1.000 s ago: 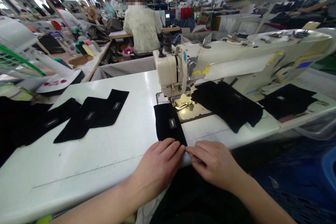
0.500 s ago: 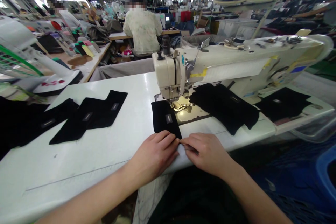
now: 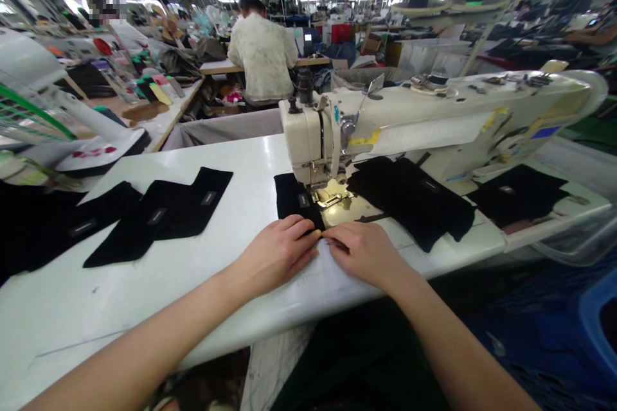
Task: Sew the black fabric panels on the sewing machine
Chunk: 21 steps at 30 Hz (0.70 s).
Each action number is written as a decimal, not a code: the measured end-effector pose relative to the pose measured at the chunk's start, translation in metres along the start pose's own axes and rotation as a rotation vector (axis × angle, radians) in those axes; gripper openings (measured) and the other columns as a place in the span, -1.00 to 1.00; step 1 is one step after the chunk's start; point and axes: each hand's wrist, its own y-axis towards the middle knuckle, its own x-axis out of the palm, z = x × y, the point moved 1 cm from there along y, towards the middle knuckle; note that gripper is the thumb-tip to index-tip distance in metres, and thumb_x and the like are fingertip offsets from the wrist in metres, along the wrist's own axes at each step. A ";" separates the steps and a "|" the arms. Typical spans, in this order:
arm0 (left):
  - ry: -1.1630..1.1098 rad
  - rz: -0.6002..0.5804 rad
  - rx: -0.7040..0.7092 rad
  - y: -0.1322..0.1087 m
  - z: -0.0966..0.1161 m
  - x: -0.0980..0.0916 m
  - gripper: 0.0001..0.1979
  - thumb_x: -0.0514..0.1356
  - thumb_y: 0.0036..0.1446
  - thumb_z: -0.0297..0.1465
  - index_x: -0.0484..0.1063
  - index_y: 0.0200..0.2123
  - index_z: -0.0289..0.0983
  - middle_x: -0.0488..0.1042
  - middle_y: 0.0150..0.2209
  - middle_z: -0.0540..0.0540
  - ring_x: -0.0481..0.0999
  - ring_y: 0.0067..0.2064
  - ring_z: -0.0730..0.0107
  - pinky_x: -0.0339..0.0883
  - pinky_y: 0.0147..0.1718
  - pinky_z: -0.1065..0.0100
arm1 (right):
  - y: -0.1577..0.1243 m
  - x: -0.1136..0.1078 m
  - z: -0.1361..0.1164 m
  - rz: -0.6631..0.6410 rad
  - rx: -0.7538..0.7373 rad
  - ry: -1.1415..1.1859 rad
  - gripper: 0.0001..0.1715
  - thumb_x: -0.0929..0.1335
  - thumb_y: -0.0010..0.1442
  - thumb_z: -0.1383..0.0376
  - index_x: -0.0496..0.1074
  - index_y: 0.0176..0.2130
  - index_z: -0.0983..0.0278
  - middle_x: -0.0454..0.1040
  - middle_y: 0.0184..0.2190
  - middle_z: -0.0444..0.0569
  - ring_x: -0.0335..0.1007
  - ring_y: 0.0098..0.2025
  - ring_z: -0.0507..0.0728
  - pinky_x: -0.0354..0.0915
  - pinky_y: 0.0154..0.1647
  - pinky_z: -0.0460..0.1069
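Spreading out under everything was a big white tabletop (image 3: 193, 257), with the sewing machine (image 3: 409, 106) on it, so I'll place stuff off that. Left of the machine lay a row of overlapping dark pieces (image 3: 173, 218), in front of its arm sat a fabric stack (image 3: 414, 199), and near its right end was another cut piece (image 3: 520, 199).

Just in front of the machine's needle end were both hands. The left hand (image 3: 282, 247) had its fingers together, laid over the near end of the black piece (image 3: 285, 196); couldn't tell if anything was pinched underneath. The right hand (image 3: 369, 250) looked closed, thumb and finger nipping that same piece's near right corner, tips meeting the left's.

The piece itself lay flat, its far part beside and partly behind the machine's needle end, small label (image 3: 303, 200) facing up, right edge at the presser foot (image 3: 315, 194). Couldn't see if the needle was down.

My worry: uneven pull between the hands could've skewed that edge, a slipping corner could've let it bunch, and creeping too far forward would've put fingertips awfully near the foot
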 end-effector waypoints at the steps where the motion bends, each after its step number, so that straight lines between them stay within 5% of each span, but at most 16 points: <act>1: 0.001 0.001 0.001 0.001 -0.003 0.000 -0.70 0.06 0.36 -0.31 0.46 0.03 -0.31 0.48 -0.07 -0.21 0.45 0.00 0.12 0.49 -0.13 0.15 | 0.001 -0.001 0.000 0.003 0.003 -0.006 -0.78 0.32 0.26 0.40 0.56 -0.15 0.26 0.61 -0.30 -0.07 0.51 -0.26 0.14 0.23 -0.27 -0.01; 8: -0.007 0.012 -0.005 0.012 -0.023 0.000 -0.69 0.05 0.37 -0.31 0.49 0.01 -0.30 0.48 -0.08 -0.22 0.46 -0.04 0.16 0.47 -0.09 0.15 | -0.004 -0.004 0.004 0.041 0.008 -0.017 -0.78 0.34 0.22 0.41 0.55 -0.15 0.26 0.61 -0.28 -0.09 0.52 -0.24 0.14 0.26 -0.25 -0.02; 12: 0.003 0.020 -0.016 0.018 -0.036 0.001 -0.66 0.02 0.38 -0.29 0.51 -0.01 -0.32 0.49 -0.11 -0.22 0.47 -0.08 0.18 0.47 -0.12 0.17 | -0.016 -0.015 0.011 0.170 0.062 -0.094 -0.77 0.31 0.24 0.42 0.55 -0.17 0.25 0.58 -0.30 -0.10 0.51 -0.29 0.10 0.26 -0.31 -0.04; 17: -0.003 0.028 -0.026 0.023 -0.051 0.005 -0.64 -0.01 0.39 -0.26 0.50 0.01 -0.30 0.47 -0.07 -0.22 0.45 -0.05 0.20 0.45 -0.06 0.17 | -0.036 -0.043 0.026 0.421 0.285 -0.310 -0.74 0.27 0.32 0.29 0.54 -0.12 0.22 0.53 -0.17 -0.08 0.47 -0.38 0.06 0.22 -0.49 -0.05; 21: 0.004 0.035 -0.039 0.028 -0.061 0.006 -0.62 -0.03 0.40 -0.25 0.50 0.02 -0.29 0.47 -0.07 -0.21 0.44 -0.03 0.18 0.43 -0.02 0.15 | -0.053 -0.062 0.044 0.379 0.519 -0.479 -0.64 0.33 0.27 0.18 0.47 0.02 0.22 0.46 0.02 -0.03 0.45 -0.41 0.10 0.19 -0.57 0.00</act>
